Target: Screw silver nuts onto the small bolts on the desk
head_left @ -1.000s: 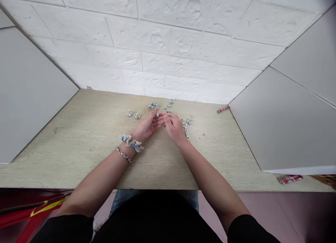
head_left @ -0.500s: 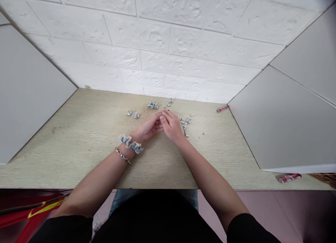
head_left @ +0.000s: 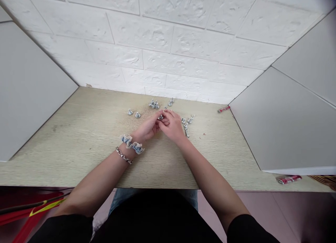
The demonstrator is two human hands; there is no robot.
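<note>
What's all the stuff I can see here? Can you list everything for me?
table: one, pale wood grain, between grey side panels.
wall: one, white brick pattern, behind the table.
loose bolts: a scatter, too small to count, silver, at the far middle of the table.
pair of bolts: two, silver, standing left of the scatter.
red pen: one, far right corner of the table.
red tube: one, near right table edge.
scrunchie: one, blue and white, on the left wrist, beside a silver bracelet.
small bolt: one, silver, pinched between both hands.
left hand: grip on the small bolt.
right hand: grip on the small bolt.

Bolts right of hands (tabletop)
</note>
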